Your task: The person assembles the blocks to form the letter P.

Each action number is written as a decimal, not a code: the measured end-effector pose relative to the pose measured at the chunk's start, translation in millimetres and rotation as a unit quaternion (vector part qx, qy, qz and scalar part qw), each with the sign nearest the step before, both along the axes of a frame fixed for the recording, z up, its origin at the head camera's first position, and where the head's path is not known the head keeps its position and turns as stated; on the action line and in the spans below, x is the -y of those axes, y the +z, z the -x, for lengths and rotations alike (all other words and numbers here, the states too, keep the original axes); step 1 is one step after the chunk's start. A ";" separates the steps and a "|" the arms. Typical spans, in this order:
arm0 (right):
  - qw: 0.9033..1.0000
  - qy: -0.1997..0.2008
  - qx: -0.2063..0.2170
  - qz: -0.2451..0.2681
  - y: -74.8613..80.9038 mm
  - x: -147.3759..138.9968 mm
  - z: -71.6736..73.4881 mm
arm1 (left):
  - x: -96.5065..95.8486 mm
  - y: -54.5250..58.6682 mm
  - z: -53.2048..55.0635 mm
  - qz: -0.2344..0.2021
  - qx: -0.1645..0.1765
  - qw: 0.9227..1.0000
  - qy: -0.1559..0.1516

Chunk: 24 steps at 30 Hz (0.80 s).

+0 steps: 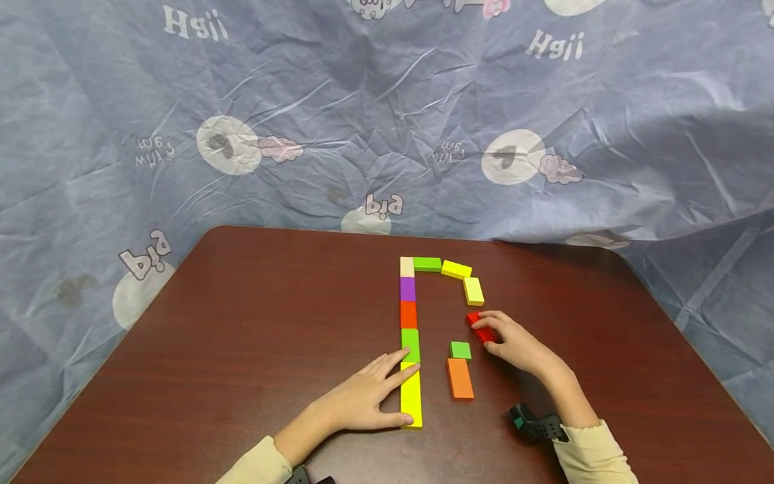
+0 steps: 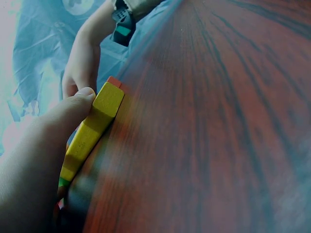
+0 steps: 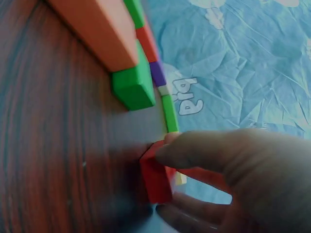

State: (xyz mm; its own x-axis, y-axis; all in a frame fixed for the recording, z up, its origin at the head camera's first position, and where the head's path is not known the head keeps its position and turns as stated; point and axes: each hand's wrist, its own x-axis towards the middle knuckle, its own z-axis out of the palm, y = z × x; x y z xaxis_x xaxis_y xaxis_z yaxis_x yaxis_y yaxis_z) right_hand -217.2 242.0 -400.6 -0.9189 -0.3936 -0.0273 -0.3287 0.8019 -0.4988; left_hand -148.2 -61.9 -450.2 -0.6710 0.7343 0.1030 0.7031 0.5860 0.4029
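Note:
My left hand (image 1: pixel 359 401) lies with spread fingers along a line of wooden blocks. Its thumb touches the near end of the yellow block (image 1: pixel 412 400), also visible in the left wrist view (image 2: pixel 90 131), and a fingertip rests on the green block (image 1: pixel 410 338). On the right, my right hand (image 1: pixel 517 344) pinches a red block (image 1: pixel 486 334) between thumb and fingers; the right wrist view shows this red block (image 3: pixel 156 179) on or just above the tabletop. Left of it sit a small green block (image 1: pixel 460 350) and an orange block (image 1: pixel 461 380), end to end.
Farther up the line come a red-orange block (image 1: pixel 408 314), a purple block (image 1: pixel 408 289) and a cream block (image 1: pixel 407 267). From its top, a green block (image 1: pixel 427 264), a yellow block (image 1: pixel 456 269) and a pale yellow block (image 1: pixel 474 291) curve right. A blue patterned cloth (image 1: pixel 363 134) hangs behind the table (image 1: pixel 272 302).

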 end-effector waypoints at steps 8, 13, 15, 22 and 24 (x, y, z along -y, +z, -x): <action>0.998 -0.047 -0.046 0.016 -11.4 8.2 3.7 | -0.8 0.3 1.0 0.003 -0.010 1.000 -0.003; 0.994 -0.091 -0.052 0.016 -15.7 14.4 4.8 | -0.5 1.1 0.3 0.001 -0.009 1.000 -0.001; 0.994 -0.099 -0.051 0.015 -16.9 16.0 5.3 | -0.5 1.3 0.1 0.001 -0.007 1.000 -0.001; 0.992 -0.114 -0.054 0.022 -21.0 19.8 9.4 | -0.8 0.0 0.3 0.001 0.003 1.000 0.001; 0.991 -0.119 -0.057 0.021 -22.2 20.6 10.6 | -0.7 -0.3 0.2 0.001 0.001 1.000 0.001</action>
State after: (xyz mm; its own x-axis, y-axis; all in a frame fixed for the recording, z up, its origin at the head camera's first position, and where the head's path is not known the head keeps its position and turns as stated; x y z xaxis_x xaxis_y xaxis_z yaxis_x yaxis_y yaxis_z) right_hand -227.8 221.4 -422.7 -0.9819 -0.1645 0.0942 -0.1895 0.8427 -0.5039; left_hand -148.4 -61.2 -450.5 -0.6732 0.7327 0.1003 0.7009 0.5890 0.4023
